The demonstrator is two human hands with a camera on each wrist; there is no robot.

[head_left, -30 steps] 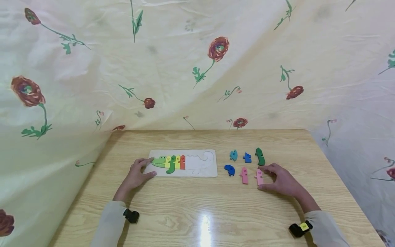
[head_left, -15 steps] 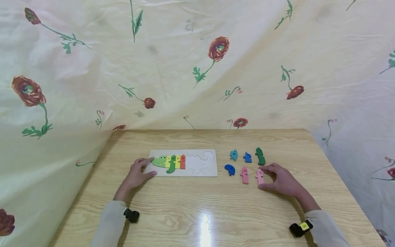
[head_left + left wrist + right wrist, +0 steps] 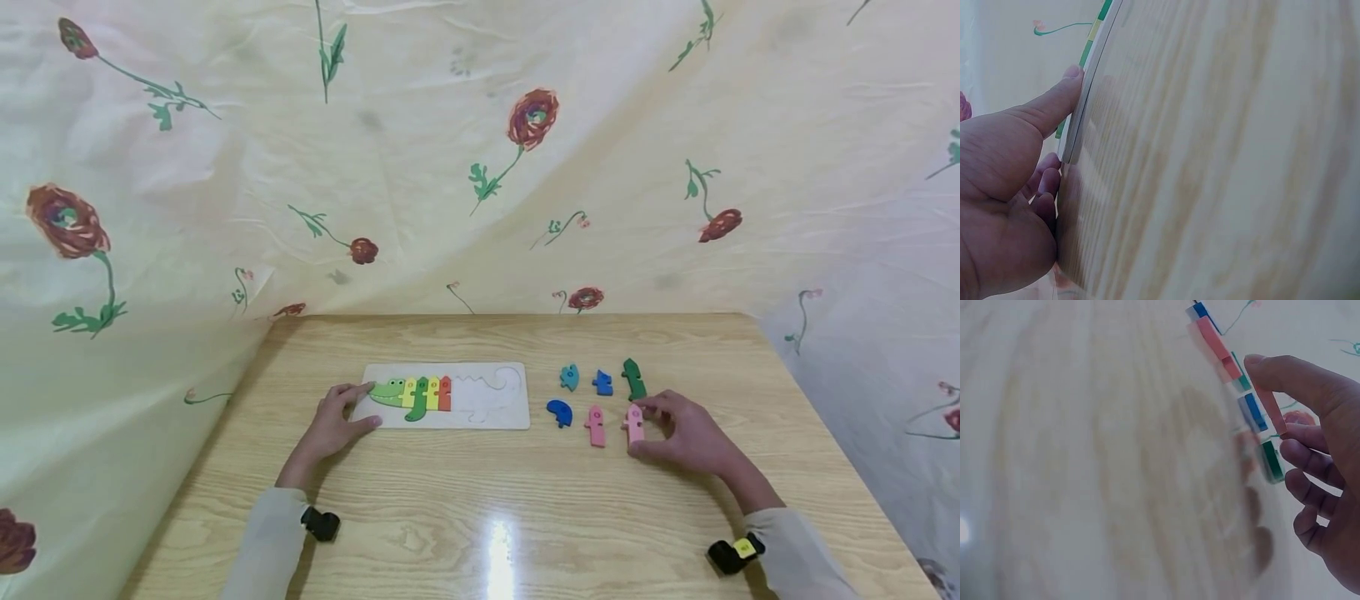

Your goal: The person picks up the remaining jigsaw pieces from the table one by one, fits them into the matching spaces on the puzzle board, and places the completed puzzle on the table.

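A white puzzle board (image 3: 487, 417) lies left of the middle of the table, with a crocodile's green head, yellow, green and orange-red pieces in its left half. Outline drawing shows on its right half. My left hand (image 3: 333, 425) holds the board's left end, thumb at the near edge and a fingertip by the head; the left wrist view shows the thumb (image 3: 1060, 100) against the board's side. Between thumb and fingertips, my right hand (image 3: 686, 437) pinches a light pink puzzle piece (image 3: 634, 423). In the right wrist view this pink piece (image 3: 1270, 406) is raised off the table.
Beside the held piece lie a darker pink piece (image 3: 596, 427) and a blue curved piece (image 3: 559, 412). Farther back are a teal piece (image 3: 569, 377), a small blue piece (image 3: 603, 382) and a dark green piece (image 3: 633, 379). Flowered cloth (image 3: 420, 167) hangs behind the wooden table (image 3: 420, 508).
My right hand has closed in on the light pink piece and lifted it slightly, shifting a little right and up. The left hand and the board stay where they were.
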